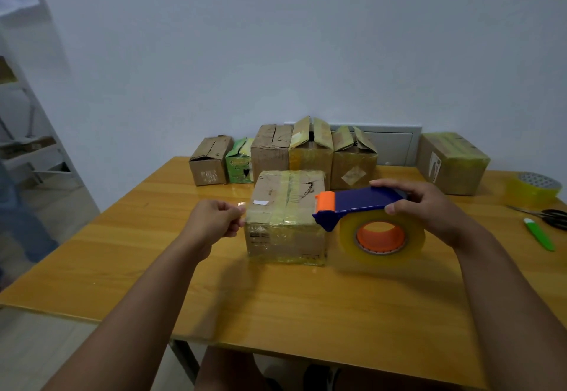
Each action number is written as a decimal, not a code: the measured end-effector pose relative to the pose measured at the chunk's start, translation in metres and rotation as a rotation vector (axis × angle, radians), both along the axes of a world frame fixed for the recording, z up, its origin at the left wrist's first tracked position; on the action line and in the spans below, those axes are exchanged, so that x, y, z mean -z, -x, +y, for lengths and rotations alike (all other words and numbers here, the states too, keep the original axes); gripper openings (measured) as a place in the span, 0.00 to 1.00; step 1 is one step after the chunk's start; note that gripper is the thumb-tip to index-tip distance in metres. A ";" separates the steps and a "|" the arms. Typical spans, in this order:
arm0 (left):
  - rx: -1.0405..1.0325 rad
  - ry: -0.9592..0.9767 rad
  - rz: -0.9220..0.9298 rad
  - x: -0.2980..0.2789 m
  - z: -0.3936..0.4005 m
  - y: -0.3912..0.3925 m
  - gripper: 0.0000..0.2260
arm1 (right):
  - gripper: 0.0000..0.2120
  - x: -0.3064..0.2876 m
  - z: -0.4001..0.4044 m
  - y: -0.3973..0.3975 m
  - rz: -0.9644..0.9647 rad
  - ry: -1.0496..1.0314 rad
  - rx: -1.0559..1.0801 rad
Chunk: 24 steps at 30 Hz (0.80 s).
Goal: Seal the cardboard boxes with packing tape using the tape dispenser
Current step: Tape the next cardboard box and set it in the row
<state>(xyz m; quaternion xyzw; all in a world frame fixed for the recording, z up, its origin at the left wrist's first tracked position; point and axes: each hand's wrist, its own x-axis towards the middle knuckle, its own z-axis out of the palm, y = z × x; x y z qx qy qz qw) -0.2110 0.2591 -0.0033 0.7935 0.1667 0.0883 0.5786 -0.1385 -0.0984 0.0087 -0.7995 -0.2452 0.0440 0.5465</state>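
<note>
— One box (pixel 287 215) at bench (pixel 306 298) centre, already much taped; light, stiff; steady it by its sides?

— Agreed; right hand (pixel 429 206) grasps the tape dispenser (pixel 362 203) just beside it; left hand (pixel 219 218) pinches the thin, clingy tape end (pixel 242 206).

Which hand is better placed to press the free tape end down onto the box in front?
Probably the left hand: it pinches the tape end right beside the box. The right hand grips the tape dispenser, off the box's right side.
</note>
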 end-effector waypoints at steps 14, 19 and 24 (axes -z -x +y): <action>0.033 0.171 0.026 0.004 0.000 -0.001 0.03 | 0.22 -0.007 0.003 0.006 -0.051 0.029 0.048; 0.009 0.178 0.042 0.007 -0.001 -0.001 0.03 | 0.22 -0.006 0.005 0.006 -0.049 0.032 0.052; 0.005 0.151 0.068 0.011 -0.001 -0.002 0.03 | 0.22 -0.005 0.004 0.007 -0.058 0.049 0.049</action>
